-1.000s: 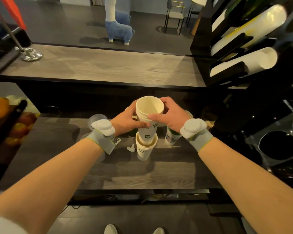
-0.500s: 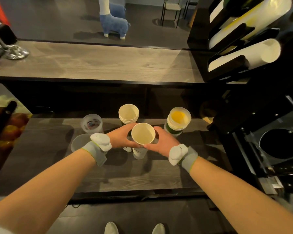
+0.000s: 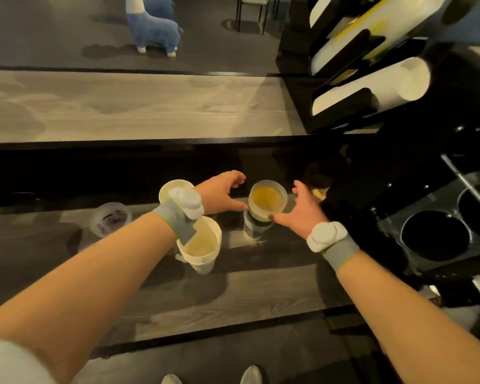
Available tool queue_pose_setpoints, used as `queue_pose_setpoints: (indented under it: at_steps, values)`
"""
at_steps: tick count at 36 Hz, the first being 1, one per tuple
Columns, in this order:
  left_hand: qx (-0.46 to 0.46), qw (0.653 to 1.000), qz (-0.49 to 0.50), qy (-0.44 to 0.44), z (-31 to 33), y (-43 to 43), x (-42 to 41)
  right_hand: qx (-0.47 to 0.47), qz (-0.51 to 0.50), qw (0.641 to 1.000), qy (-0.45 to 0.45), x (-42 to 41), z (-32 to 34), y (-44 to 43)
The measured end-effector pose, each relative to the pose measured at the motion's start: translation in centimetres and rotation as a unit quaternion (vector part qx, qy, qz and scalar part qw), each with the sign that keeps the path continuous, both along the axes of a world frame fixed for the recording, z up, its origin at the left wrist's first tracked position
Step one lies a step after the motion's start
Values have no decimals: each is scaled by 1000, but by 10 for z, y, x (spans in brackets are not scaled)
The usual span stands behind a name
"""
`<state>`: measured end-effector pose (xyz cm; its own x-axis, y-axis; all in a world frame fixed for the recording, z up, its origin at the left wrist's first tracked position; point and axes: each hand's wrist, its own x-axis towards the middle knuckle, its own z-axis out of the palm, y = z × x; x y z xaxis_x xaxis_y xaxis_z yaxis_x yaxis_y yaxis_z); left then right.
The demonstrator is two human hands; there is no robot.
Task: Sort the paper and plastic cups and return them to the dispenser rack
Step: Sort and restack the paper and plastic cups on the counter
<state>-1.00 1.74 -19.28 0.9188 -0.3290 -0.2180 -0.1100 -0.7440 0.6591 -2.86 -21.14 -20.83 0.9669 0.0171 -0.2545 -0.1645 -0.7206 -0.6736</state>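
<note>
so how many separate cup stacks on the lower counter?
4: paper stack under the left wrist, paper stack behind it, yellow-bottomed stack between both hands, clear plastic cups far left. Arms may hide more.

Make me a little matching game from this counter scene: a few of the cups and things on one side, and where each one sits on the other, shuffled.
Things:
1. yellow-bottomed cup stack
2. paper cup stack
3. clear plastic cup
4. dispenser rack

Places:
A. far left on the lower counter, away from both hands
B. up at the right, on the upper counter, with long cup stacks in it
C. between the left hand and right hand
D. under the left wrist, nearest the person

Pairs: 1-C, 2-D, 3-A, 4-B
</note>
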Motion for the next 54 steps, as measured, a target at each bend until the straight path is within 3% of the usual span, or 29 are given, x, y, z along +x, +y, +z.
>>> queue_pose_setpoints:
  at_steps: [3, 8, 20, 28, 33, 41, 54]
  values:
    - [46, 999, -8, 7, -11, -15, 14, 0, 12, 1000, 29, 3, -16, 4]
    - [79, 997, -18, -7, -26, -36, 27, 48, 12, 999, -10, 7, -23, 9]
    - [4, 999, -32, 6, -25, -29, 25, 62, 33, 997, -32, 10, -21, 1]
    - [-192, 980, -26, 38, 22, -8, 35, 155, 43, 983, -87, 22, 33, 8]
    - [-265, 964, -27, 25, 61, 15, 39, 166, 79, 975, -126, 31, 84, 25]
    - [-242, 970, 32, -19, 101, 74, 25, 188, 129, 964, -139, 34, 116, 80]
    - [-256, 960, 110, -17, 96, 166, -30, 197, 200, 954, -105, 24, 104, 183]
